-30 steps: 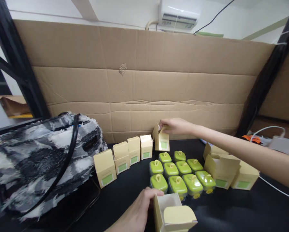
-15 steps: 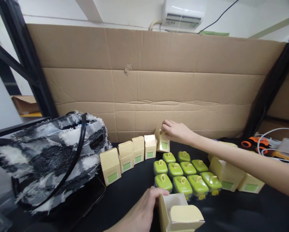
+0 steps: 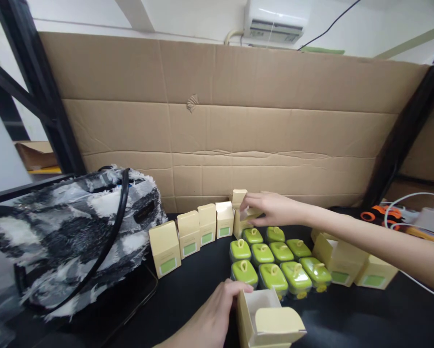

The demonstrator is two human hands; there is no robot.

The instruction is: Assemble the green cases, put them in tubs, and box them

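Note:
My left hand point(image 3: 219, 309) grips the near left side of a pale yellow carton point(image 3: 280, 321), its thumb along the rim. That carton stands open at the top, its flap tilted toward me and its white inside showing. At the back, my right hand point(image 3: 271, 208) has its fingers round another pale yellow carton point(image 3: 239, 220) with a raised flap; the hand hides much of it. Between my hands stand several small clear containers with green lids point(image 3: 262, 253), each lid with a yellow loop on top.
Several yellow cartons point(image 3: 168, 249) with green label windows line the left back. More cartons point(image 3: 342, 261) stand at right under my forearm. A shaggy black-and-white bag point(image 3: 82, 237) sits left. Cardboard point(image 3: 238, 125) walls the back; an orange toy car point(image 3: 381, 213) and white cables lie far right.
My right hand has shifted slightly right and down at the back carton, and its fingers now cover the carton's front. My left hand and its carton have stayed in place.

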